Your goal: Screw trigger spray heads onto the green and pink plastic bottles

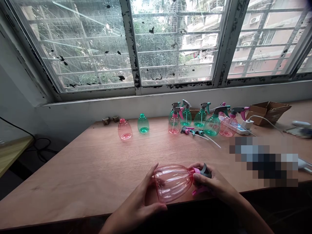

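Note:
A clear pink spray bottle [173, 182] lies sideways in my hands above the table's front edge, its neck pointing right. My left hand [138, 203] cups its wide base, with the thumb and fingers on opposite sides. At the neck, my right hand [216, 183] is closed around the pink collar and the grey spray head [206, 171]; a pink trigger [201, 190] shows below. Part of the spray head is hidden by my fingers. Farther back stand an open-necked pink bottle [125, 130] and a green bottle [143, 124], both without spray heads.
Several green and pink spray bottles [212, 126] with heads fitted stand at the back. Loose spray heads [192, 131] with white tubes lie before them. A power strip [240, 129], a cardboard box [264, 113] and a blurred patch are on the right. Windows line the wall.

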Available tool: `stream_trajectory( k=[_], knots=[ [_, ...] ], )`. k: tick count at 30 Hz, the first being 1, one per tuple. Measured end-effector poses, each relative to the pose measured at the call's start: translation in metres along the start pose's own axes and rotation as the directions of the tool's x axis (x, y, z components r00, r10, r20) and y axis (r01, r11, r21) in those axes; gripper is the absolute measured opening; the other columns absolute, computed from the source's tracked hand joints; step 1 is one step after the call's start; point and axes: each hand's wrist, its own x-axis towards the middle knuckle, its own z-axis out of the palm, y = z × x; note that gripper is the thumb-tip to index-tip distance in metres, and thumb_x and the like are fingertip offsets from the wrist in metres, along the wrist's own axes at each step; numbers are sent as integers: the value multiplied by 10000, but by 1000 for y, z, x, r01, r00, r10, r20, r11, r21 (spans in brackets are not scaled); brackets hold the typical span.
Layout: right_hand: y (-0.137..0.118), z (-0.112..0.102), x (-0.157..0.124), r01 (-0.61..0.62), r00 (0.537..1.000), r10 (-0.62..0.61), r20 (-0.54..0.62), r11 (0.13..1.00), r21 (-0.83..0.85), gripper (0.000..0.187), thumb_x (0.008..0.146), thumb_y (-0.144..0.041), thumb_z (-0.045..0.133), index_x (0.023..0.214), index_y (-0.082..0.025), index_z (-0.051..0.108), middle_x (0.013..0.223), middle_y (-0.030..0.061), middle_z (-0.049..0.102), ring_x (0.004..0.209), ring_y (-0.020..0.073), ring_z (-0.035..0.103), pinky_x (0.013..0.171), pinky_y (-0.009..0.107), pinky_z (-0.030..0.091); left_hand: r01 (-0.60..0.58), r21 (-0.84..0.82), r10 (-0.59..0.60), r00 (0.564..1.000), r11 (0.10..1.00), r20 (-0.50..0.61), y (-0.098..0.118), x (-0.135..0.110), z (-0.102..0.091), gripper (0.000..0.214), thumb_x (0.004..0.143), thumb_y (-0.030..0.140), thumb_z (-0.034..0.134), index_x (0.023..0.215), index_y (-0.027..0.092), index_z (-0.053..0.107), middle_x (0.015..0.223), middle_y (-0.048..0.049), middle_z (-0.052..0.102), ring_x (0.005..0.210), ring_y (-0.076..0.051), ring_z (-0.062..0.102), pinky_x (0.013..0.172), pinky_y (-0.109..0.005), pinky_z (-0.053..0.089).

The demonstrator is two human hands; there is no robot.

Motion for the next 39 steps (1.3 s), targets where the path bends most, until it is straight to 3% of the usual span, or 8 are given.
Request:
stream_trajectory(
  k=[10,22,31,39],
  knots=[
    [-4,2,-1,-9,1000,8,-14,1000,-21,456,739,-481,828,1011,-154,663,665,-4,702,586,151,635,562,273,577,-34,-66,37,998,997,50,-5,1,-2,975,877,260,755,1546,463,75,1493,-23,493,1388,-256,459,1218,-466,287],
    [-4,3,-1,-20,1000,20,-2,1000,2,457,735,-484,828,1008,-158,660,666,-8,685,601,156,627,578,312,619,-2,-23,3,1000,1000,24,0,0,-1,983,860,246,763,1565,390,94,1499,-49,477,1389,-273,444,1219,-440,276],
    [-5,5,-2,-24,1000,24,-2,999,33,439,727,-485,834,988,-170,676,653,-11,679,583,166,624,581,346,620,1,-2,-1,1000,1000,10,3,0,-1,968,850,264,768,1565,377,126,1539,-52,424,1448,-307,344,1232,-463,237],
    [-5,4,-2,-11,1000,11,-9,1000,-1,449,737,-479,830,1004,-152,676,663,0,705,597,164,636,584,307,600,31,14,-31,999,999,-6,7,-1,-1,955,848,276,763,1564,368,139,1549,-55,410,1464,-320,304,1232,-486,221]
  ],
)
